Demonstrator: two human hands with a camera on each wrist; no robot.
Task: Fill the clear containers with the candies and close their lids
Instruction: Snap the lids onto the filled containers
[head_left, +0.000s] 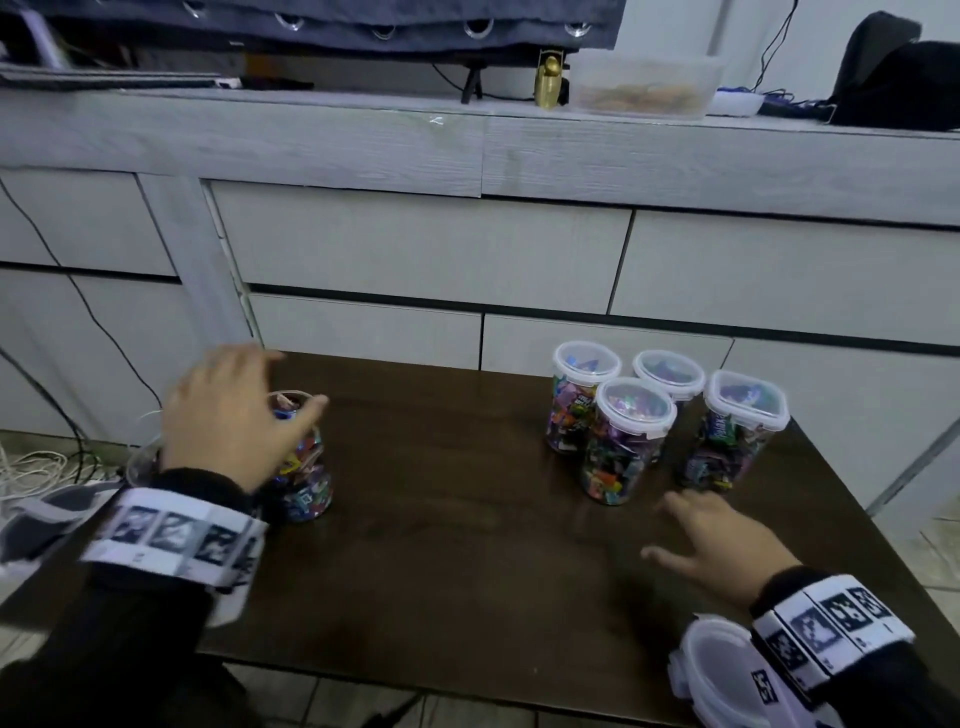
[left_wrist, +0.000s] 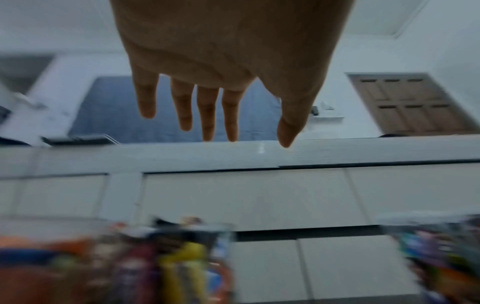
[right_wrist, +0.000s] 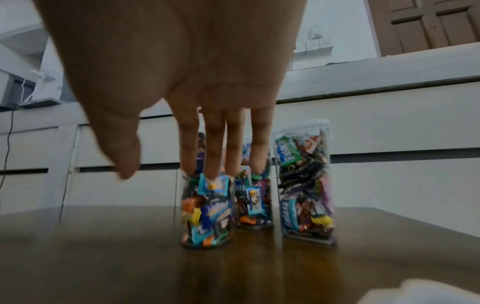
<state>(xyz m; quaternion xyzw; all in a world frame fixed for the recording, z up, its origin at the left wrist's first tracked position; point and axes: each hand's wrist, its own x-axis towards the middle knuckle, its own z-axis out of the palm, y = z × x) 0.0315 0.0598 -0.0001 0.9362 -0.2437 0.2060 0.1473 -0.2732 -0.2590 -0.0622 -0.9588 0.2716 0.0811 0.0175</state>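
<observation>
**Figure: Fifth container filled and unlidded; four closed at the far right**

Stage of task. Four clear containers (head_left: 631, 441) stand close together on the far right of the dark tabletop (head_left: 467, 545), each packed with wrapped candies and capped with a white-rimmed lid. A fifth, open container (head_left: 304, 462) stands at the left, filled to about its mouth and without a lid. The left hand (head_left: 234, 421) hovers over its mouth with fingers (left_wrist: 207, 115) straight and spread, gripping nothing; whether it touches the rim cannot be told. The right hand (head_left: 722, 545) is low over the tabletop in front of the closed group, fingers (right_wrist: 213, 148) extended and loose, also empty. A loose lid (head_left: 717, 660) lies at the near right edge, partly under the right wrist.

Next move, as judged. The lid appears to belong on the open container; the right hand would need to turn back to it, carry it across, seat it squarely and press its rim down, while the left steadies the container.

Materials and shapes. The containers are tall, thin-walled, transparent plastic; three appear round, the rightmost squarer with rounded corners. The lids are translucent with a thicker white rim. The candy wrappers are glossy and many-coloured. The tabletop is smooth and slightly reflective.
</observation>
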